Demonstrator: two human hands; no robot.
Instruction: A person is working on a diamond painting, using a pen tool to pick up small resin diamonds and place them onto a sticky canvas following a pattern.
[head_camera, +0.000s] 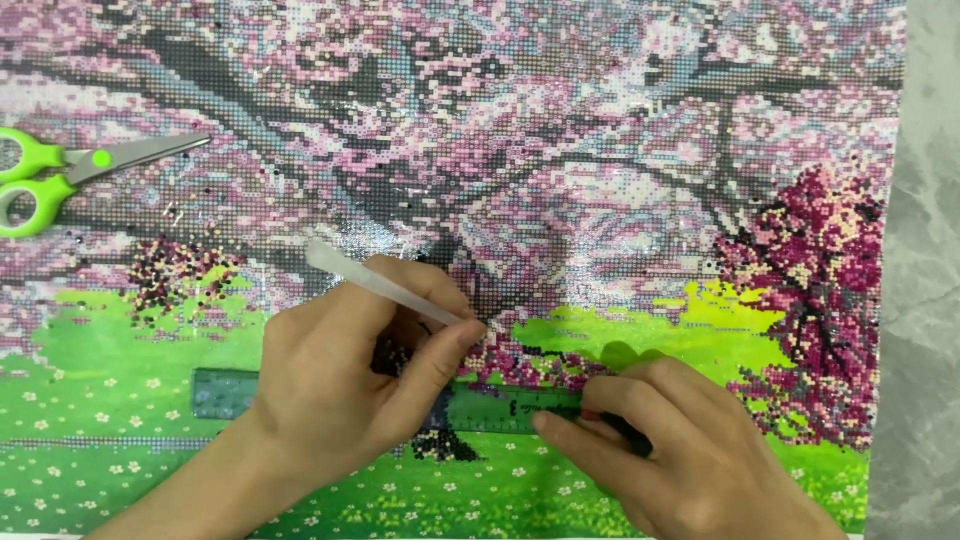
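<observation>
A large bead-mosaic canvas (560, 150) of pink blossom trees over green grass fills the view. My left hand (350, 380) is closed around a pale translucent pen tool (375, 280), its tip hidden under my thumb near the canvas middle. My right hand (690, 440) presses its fingers on the right end of a green transparent ruler (225, 392) that lies flat across the grass part of the picture. Both hands meet over the ruler near the dark tree trunk (445, 445).
Green-handled scissors (60, 170) lie on the canvas at the far left, blades pointing right. A grey marble-look surface (925, 300) runs along the canvas's right edge. Loose dark beads scatter around the left shrub (175, 270).
</observation>
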